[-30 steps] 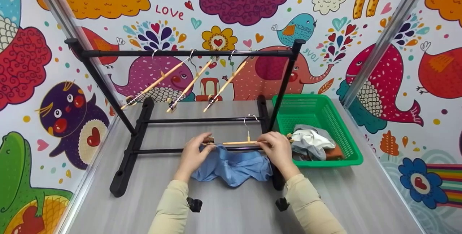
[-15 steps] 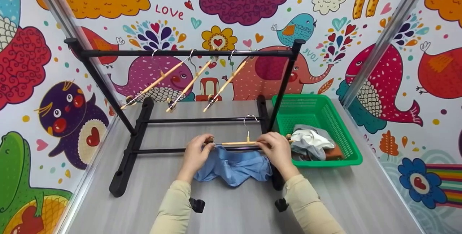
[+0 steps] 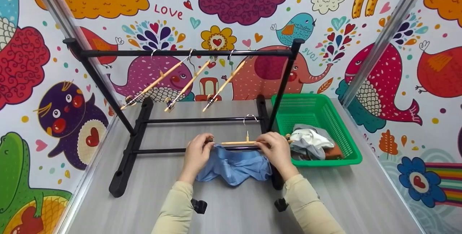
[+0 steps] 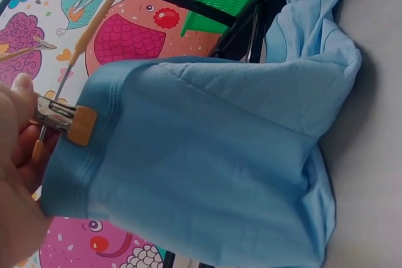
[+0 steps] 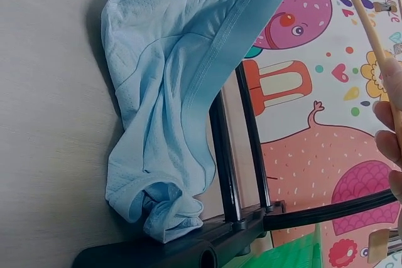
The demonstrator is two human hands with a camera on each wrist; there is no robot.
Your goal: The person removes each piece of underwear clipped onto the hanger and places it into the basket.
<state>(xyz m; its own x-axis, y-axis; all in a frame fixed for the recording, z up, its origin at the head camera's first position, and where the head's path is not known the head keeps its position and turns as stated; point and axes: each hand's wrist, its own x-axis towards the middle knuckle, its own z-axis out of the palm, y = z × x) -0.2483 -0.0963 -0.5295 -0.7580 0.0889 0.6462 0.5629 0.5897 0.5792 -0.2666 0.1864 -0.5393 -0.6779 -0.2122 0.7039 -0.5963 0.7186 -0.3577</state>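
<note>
Blue boxer briefs (image 3: 234, 169) hang from a wooden clip hanger (image 3: 231, 143) over the front of the rack's base. My left hand (image 3: 197, 153) pinches the metal clip (image 4: 56, 114) at the hanger's left end. In the left wrist view, that clip's tan pad lies on the briefs' waistband (image 4: 94, 130). Fingers and thumb of my right hand (image 3: 277, 151) grip the wooden bar (image 5: 364, 20) right of the hook (image 3: 249, 120). The hanger's other clip (image 5: 378, 246) sits beyond that hand, apart from the cloth. In the right wrist view, the far leg of the briefs droops in folds near the rack foot.
A black garment rack (image 3: 187, 53) stands ahead, with 3 bare clip hangers (image 3: 162, 77) on its top rail. To the right, a green basket (image 3: 317, 98) holds crumpled grey, white and brown cloth (image 3: 312, 142). Patterned wall panels enclose the grey table (image 3: 231, 219).
My left hand has shifted slightly right, and its fingers have closed in at the clip. My right hand stays nearly still on the bar, and the briefs have barely moved.
</note>
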